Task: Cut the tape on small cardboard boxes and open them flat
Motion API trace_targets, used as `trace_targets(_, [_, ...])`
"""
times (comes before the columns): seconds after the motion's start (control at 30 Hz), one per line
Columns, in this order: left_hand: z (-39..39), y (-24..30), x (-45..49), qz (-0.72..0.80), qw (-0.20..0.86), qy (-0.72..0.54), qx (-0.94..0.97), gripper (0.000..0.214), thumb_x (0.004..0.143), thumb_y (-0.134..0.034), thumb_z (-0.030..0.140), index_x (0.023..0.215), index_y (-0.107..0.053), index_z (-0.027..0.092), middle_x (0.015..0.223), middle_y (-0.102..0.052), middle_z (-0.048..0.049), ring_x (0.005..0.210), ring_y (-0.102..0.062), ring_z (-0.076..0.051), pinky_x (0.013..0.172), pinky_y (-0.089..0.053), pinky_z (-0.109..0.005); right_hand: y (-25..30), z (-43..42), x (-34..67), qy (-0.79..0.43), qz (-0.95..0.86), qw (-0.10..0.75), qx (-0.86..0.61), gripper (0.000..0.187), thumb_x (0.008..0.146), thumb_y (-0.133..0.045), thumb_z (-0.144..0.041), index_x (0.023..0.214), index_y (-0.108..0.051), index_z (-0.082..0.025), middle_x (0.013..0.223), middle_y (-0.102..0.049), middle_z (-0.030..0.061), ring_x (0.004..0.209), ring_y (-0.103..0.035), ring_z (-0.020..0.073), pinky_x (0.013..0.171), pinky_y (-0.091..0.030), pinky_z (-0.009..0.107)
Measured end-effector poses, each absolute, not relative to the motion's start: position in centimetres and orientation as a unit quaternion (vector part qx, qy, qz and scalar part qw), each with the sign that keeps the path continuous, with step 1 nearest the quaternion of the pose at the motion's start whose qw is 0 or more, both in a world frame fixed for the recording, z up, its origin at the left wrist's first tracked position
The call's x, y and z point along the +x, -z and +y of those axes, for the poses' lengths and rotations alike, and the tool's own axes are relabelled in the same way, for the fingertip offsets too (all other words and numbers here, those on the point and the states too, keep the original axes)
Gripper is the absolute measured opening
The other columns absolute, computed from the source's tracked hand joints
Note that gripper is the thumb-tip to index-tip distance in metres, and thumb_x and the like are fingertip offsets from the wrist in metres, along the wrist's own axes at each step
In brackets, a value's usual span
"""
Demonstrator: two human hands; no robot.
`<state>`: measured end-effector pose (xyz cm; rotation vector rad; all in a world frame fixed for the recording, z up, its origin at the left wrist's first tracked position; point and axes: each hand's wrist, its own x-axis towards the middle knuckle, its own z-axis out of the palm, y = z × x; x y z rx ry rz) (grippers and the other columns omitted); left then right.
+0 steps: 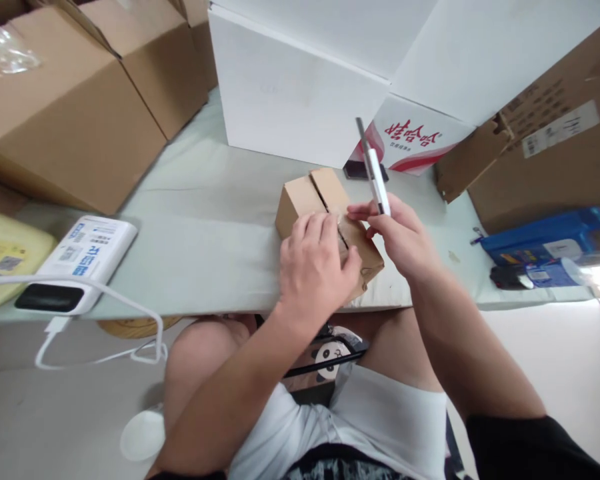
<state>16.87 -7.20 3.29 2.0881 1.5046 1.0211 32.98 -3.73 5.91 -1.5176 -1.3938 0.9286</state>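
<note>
Got the small cardboard box [335, 191] on the worktop [205, 247] right in front of me, left hand [314, 260] resting on top, fingers flat and thumb apart, right hand [399, 232] clamped on what's probably a slim white cutter [377, 181], tip's too blurry to swear. I'd guess the box is light, grippy, dentable, so brace it by the stiff sides, not the flaps.

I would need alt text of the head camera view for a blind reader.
The left hand rests on a small cardboard box on a table; the right hand, also at the box, holds a slim white-and-grey tool. Larger boxes stand behind.
</note>
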Motion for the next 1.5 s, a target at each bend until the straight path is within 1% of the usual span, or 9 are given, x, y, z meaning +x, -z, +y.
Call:
trace_targets(0.13, [-7.7,-3.9,16.5,0.506,0.185,-0.346,0.768,0.052,0.095,-0.059,0.031,0.143,-0.056,0.013,0.153,-0.054,-0.0223,0.140,-0.052,-0.040,0.116,-0.046,-0.057,-5.9,-4.1,32.9,-0.343,-0.624,0.364,-0.600,0.007,0.078,-0.056,-0.028,0.084,-0.056,-0.023,0.108,-0.075,0.0018,0.105,-0.068,0.0210,0.098,-0.051,0.040])
trace_targets(0.27, [-4.2,-2.6,14.7,0.508,0.168,-0.342,0.772,0.028,0.093,-0.062,0.032,0.117,-0.074,0.027,0.153,-0.059,-0.0079,0.148,-0.042,-0.042,0.120,-0.036,-0.064,-4.7,-4.6,33.4,-0.341,-0.662,0.366,-0.558,0.010,0.079,-0.055,-0.030,0.087,-0.056,-0.024,0.108,-0.073,0.0029,0.107,-0.066,0.0221,0.101,-0.050,0.041])
trace_targets(0.37, [-2.1,-1.2,13.9,0.485,0.177,-0.359,0.778,0.028,0.092,-0.062,0.034,0.115,-0.077,0.029,0.141,-0.068,-0.0044,0.150,-0.041,-0.038,0.124,-0.034,-0.058,-4.8,-5.8,33.3,-0.266,-0.669,0.387,-0.576,0.019,0.089,-0.054,-0.041,0.085,-0.060,-0.024,0.092,-0.069,0.0028,0.090,-0.065,0.0192,0.087,-0.052,0.034])
trace_targets(0.47, [-1.9,-0.6,14.0,0.490,0.178,-0.372,0.768,0.029,0.091,-0.060,0.035,0.115,-0.077,0.030,0.139,-0.069,-0.0033,0.146,-0.044,-0.036,0.122,-0.037,-0.056,-5.7,-7.7,33.5,-0.191,-0.662,0.378,-0.619,0.042,0.101,-0.043,-0.051,0.079,-0.063,-0.022,0.063,-0.054,-0.0006,0.059,-0.051,0.0137,0.060,-0.043,0.028])
trace_targets(0.53, [-2.2,-0.6,14.1,0.496,0.181,-0.374,0.762,0.031,0.091,-0.059,0.034,0.116,-0.077,0.030,0.139,-0.069,-0.0029,0.147,-0.044,-0.035,0.120,-0.038,-0.056,-6.2,-9.1,34.0,-0.198,-0.660,0.327,-0.646,0.037,0.102,-0.046,-0.048,0.101,-0.072,-0.022,0.055,-0.051,-0.0038,0.049,-0.045,0.0121,0.052,-0.037,0.026])
trace_targets(0.6, [-2.4,-0.7,14.3,0.500,0.186,-0.376,0.758,0.031,0.090,-0.060,0.033,0.116,-0.077,0.030,0.138,-0.069,-0.0034,0.147,-0.044,-0.035,0.120,-0.039,-0.056,-6.4,-10.4,34.6,-0.209,-0.665,0.271,-0.664,0.039,0.100,-0.051,-0.039,0.131,-0.069,-0.022,0.055,-0.055,-0.0056,0.046,-0.045,0.0116,0.049,-0.039,0.025])
trace_targets(0.67, [-2.5,-0.7,14.4,0.501,0.190,-0.382,0.752,0.030,0.088,-0.062,0.032,0.115,-0.077,0.030,0.137,-0.070,-0.0037,0.146,-0.044,-0.036,0.119,-0.040,-0.057,-6.2,-11.4,35.1,-0.197,-0.677,0.240,-0.667,0.044,0.100,-0.050,-0.033,0.139,-0.067,-0.022,0.054,-0.055,-0.0056,0.044,-0.046,0.0109,0.049,-0.040,0.023])
trace_targets(1.17, [-2.4,-0.7,14.5,0.500,0.199,-0.387,0.749,0.028,0.088,-0.064,0.032,0.111,-0.078,0.027,0.136,-0.071,-0.0042,0.146,-0.045,-0.036,0.118,-0.040,-0.056,-7.1,-11.5,33.3,-0.073,-0.737,0.196,-0.643,0.046,0.091,-0.050,-0.028,0.124,-0.080,-0.021,0.042,-0.040,-0.0059,0.038,-0.032,0.0086,0.043,-0.034,0.021])
trace_targets(1.5, [-2.4,-0.9,14.6,0.514,0.196,-0.378,0.745,0.031,0.087,-0.064,0.033,0.113,-0.078,0.028,0.136,-0.071,-0.0020,0.146,-0.045,-0.034,0.119,-0.041,-0.054,-7.7,-11.5,33.1,-0.143,-0.717,0.177,-0.659,0.049,0.093,-0.047,-0.029,0.129,-0.077,-0.016,0.045,-0.040,-0.0060,0.040,-0.035,0.0075,0.046,-0.034,0.020])
